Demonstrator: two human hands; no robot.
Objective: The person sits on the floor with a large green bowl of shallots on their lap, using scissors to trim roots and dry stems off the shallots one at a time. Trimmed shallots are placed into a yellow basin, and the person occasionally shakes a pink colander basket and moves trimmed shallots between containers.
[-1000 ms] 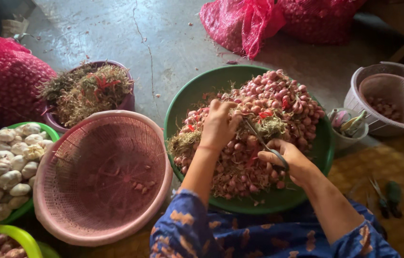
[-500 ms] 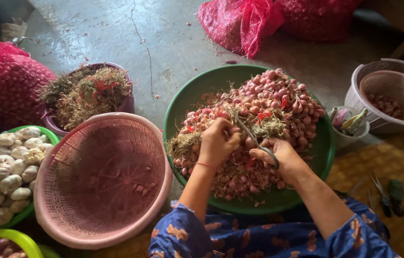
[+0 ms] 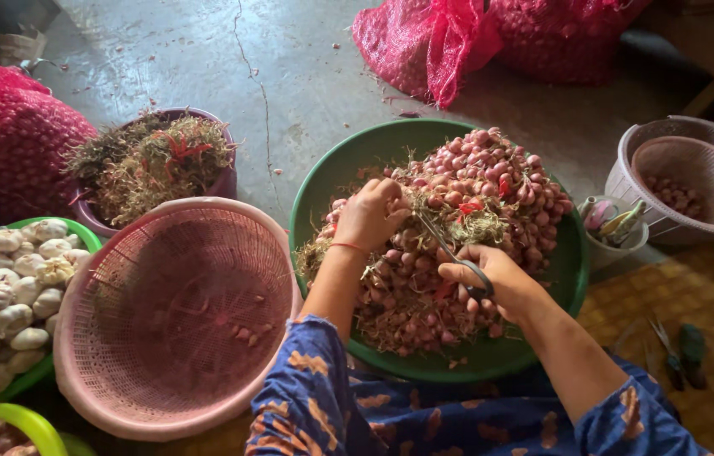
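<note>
- A heap of small red shallots (image 3: 466,219), tangled with dry roots and stalks, is held in a wide round green plastic basin (image 3: 331,181) on the grey concrete floor (image 3: 289,76).
- The left hand (image 3: 371,215) is closed around a bunch of shallots at the near-left side of the heap; the fingers are curled down into the pile.
- A pair of dark-handled scissors (image 3: 454,253) is gripped in the right hand (image 3: 492,279), the blades pointing up towards the left hand.
- A large pink plastic mesh basket (image 3: 112,279) is set just left of the basin; only a few trimmed pieces are seen on its bottom, so most of the work is judged to remain.
- The basin is still piled high with untrimmed shallots.
- A dark round bowl of dry cuttings (image 3: 150,160) stands behind the pink basket.
- White garlic bulbs (image 3: 2,295) are piled in a green basin at the far left.
- Red mesh sacks (image 3: 10,135) lie near the top left and top middle.
- A pale basket (image 3: 686,177) sits at the right.
</note>
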